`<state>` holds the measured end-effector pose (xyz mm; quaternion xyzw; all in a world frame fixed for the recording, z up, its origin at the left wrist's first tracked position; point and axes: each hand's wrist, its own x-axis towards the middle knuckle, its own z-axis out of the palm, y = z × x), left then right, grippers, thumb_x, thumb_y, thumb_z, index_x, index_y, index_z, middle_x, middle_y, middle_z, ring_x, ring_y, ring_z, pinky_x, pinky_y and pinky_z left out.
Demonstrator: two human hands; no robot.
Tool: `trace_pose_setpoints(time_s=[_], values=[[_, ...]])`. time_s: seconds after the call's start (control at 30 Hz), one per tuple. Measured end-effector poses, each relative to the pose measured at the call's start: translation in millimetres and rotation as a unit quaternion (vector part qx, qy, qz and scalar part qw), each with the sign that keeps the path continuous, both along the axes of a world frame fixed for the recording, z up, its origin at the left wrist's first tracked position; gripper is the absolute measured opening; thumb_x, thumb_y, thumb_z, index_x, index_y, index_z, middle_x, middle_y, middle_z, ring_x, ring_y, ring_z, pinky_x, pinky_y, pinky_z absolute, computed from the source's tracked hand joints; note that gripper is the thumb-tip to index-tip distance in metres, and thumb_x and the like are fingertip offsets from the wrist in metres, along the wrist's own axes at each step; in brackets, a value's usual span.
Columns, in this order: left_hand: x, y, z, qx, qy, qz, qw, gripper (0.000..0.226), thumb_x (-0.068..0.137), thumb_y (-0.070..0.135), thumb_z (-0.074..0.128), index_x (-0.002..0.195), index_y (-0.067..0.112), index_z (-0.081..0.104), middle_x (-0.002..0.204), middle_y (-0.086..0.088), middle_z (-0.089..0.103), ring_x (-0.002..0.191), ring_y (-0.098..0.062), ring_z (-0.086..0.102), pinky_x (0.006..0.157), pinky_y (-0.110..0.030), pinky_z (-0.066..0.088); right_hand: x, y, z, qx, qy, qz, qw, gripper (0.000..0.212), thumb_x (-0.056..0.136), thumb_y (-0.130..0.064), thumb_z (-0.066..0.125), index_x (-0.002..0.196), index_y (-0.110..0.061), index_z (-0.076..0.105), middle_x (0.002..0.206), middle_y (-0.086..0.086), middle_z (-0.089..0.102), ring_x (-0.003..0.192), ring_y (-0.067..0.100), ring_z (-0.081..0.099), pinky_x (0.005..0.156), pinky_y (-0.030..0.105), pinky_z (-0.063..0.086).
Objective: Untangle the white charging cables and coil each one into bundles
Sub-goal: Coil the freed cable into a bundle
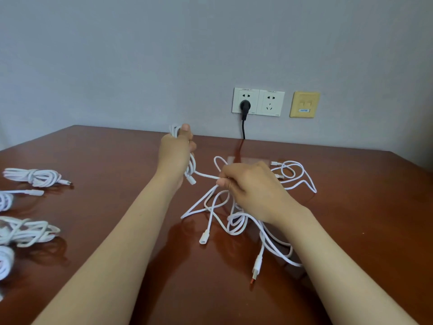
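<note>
Left hand (175,156) is up over the desk (363,231), fingers curled round a part-wound coil (173,130) w/ one connector end hanging below the fist. Right hand (248,186) pinches the strand (206,175) coming out of that coil, just above the tangle (236,222) lying mid-desk, USB plug (256,268) at its near side. Several wound bundles (35,177) sit well apart along the desk's left edge.
</note>
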<state>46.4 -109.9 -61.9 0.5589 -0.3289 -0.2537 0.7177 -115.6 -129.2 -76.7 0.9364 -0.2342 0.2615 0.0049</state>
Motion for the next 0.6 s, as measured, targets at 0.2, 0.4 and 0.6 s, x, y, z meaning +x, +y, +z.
trace_pose_setpoints(time_s=[0.2, 0.4, 0.6], values=[[-15.3, 6.5, -0.1, 0.074, -0.173, -0.047, 0.981, 0.037, 0.097, 0.033, 0.046, 0.064, 0.017, 0.047, 0.034, 0.010, 0.044, 0.046, -0.015, 0.036, 0.052, -0.028, 0.029, -0.4, -3.8, -9.2, -0.065, -0.077, 0.054, 0.993, 0.031, 0.091, -0.035, 0.041, 0.078, -0.016, 0.061, 0.066, -0.005, 0.055, 0.058, 0.021, 0.052, 0.067, 0.030, 0.029], [-35.1, 11.7, -1.3, 0.138, -0.316, -0.125, 0.930, 0.060, 0.094, 0.054, 0.026, 0.051, 0.014, 0.038, 0.048, 0.003, 0.043, 0.053, -0.013, 0.041, 0.056, -0.028, 0.031, -0.5, -3.0, -6.5, -0.062, -0.121, 0.053, 0.989, 0.017, 0.090, -0.030, 0.055, 0.078, -0.018, 0.055, 0.059, -0.021, 0.036, 0.053, 0.010, 0.040, 0.063, 0.028, 0.028], [-43.8, 18.5, -3.9, 0.192, -0.283, -0.254, 0.905, 0.073, 0.085, 0.067, 0.012, 0.044, 0.010, 0.033, 0.035, 0.004, 0.037, 0.032, -0.009, 0.033, 0.050, -0.023, 0.034, -8.1, -2.0, -2.9, -0.050, -0.148, -0.029, 0.987, 0.052, 0.072, -0.066, 0.048, 0.080, -0.018, 0.031, 0.046, -0.017, 0.022, 0.039, 0.010, 0.025, 0.057, 0.026, 0.022]])
